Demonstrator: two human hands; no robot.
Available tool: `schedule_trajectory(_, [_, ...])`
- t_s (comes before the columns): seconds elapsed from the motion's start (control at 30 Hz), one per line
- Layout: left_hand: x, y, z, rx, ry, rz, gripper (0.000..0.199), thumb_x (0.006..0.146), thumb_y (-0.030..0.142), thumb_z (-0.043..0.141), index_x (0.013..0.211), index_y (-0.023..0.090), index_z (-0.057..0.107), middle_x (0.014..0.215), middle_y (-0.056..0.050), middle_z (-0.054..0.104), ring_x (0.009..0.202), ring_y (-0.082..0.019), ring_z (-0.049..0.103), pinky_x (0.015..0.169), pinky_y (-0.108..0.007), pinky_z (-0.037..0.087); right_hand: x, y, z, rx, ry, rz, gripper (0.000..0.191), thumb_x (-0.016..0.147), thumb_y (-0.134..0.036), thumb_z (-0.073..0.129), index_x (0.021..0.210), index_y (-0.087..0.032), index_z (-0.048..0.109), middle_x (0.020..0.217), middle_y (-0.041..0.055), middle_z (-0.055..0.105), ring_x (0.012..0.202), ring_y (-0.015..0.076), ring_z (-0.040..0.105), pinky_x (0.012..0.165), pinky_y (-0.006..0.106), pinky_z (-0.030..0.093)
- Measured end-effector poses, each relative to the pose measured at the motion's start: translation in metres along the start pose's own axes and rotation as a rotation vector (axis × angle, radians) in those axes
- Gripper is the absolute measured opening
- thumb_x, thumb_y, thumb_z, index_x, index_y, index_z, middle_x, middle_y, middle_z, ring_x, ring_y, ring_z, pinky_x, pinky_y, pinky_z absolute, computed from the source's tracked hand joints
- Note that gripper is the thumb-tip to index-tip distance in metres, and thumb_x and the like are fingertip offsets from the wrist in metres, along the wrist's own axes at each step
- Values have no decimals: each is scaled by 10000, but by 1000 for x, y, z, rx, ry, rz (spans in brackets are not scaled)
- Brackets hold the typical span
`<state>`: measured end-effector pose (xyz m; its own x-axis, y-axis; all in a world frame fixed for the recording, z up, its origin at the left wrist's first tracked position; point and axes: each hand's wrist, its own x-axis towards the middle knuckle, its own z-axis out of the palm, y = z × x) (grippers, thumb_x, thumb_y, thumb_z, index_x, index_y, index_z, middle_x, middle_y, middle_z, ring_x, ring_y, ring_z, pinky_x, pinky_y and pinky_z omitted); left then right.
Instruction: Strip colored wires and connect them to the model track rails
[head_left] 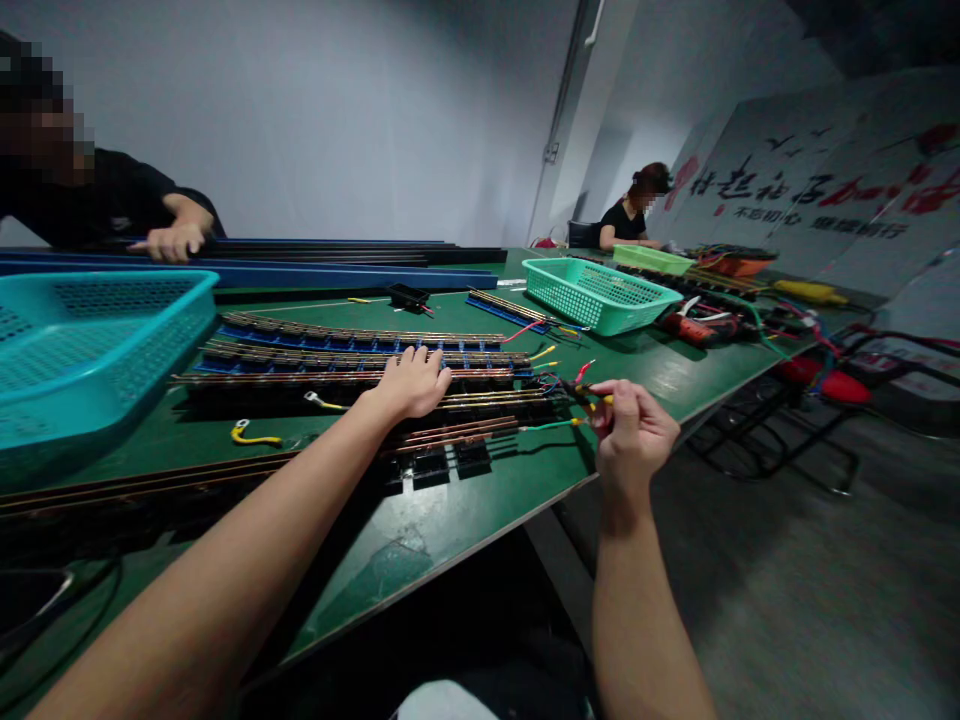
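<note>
My left hand (412, 384) lies with its fingers spread on top of the copper-coloured bars (330, 377), which run side by side in blue and black holders. My right hand (631, 428) is closed round the yellow-handled pliers (600, 398) at the right ends of the bars. The jaws of the tool are beside a cluster of thin wires, too small to make out exactly. A red lead (584, 370) sticks up just behind them. A green wire (555, 425) runs from the nearer bars towards my right hand. One loose yellow lead (255, 436) rests left of my left forearm.
A turquoise basket (112, 400) is at the left and a green basket (600, 300) at the back. Long blue rails (337, 275) lie across the far side, with a person's hand (174, 240) over them. Red-handled tools (690, 328) lie at the right. Another person (628, 220) sits farther away.
</note>
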<state>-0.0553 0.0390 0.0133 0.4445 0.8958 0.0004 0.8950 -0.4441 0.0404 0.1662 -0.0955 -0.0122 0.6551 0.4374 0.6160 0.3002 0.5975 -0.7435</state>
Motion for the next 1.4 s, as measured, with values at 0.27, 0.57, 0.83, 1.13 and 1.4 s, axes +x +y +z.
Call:
schedule_trajectory(0.27, [1,-1,2,-7,13,0,682,1017,482,143,1570,117,301,1623,-196,310,1505,-362,269,1167,-553,284,-6,-8,-2,-329,-434,-198,284,855,-300,648,612,-163,698,471,-60,429,433,55,321,445,209,273])
schedule_trajectory(0.57, [-1,1,0,2,30,15,659,1009,461,151,1521,112,376,1578,-203,384,1453,-357,360,1136,-538,333,-5,-7,-2,-372,-526,-226,249,840,-322,660,643,-176,699,471,-67,437,417,55,327,431,205,267])
schedule_trajectory(0.83, [-1,1,-1,9,29,11,639,1007,457,151,1504,138,396,1567,-184,405,1434,-335,384,1124,-518,350,-8,-8,5,-343,-297,-119,232,849,-357,666,711,-170,687,515,-72,454,445,59,364,466,204,313])
schedule_trajectory(1.13, [0,0,0,15,24,11,650,1005,461,158,1521,130,373,1575,-189,393,1452,-343,358,1132,-526,333,7,-4,27,-76,286,12,360,831,-514,665,834,-155,698,603,-31,568,450,68,429,442,215,363])
schedule_trajectory(1.4, [4,-2,4,8,33,16,673,1007,469,149,1542,109,343,1588,-194,368,1462,-358,338,1142,-533,322,15,-16,23,154,347,176,299,722,-447,752,778,-165,673,496,-94,475,374,41,343,345,188,247])
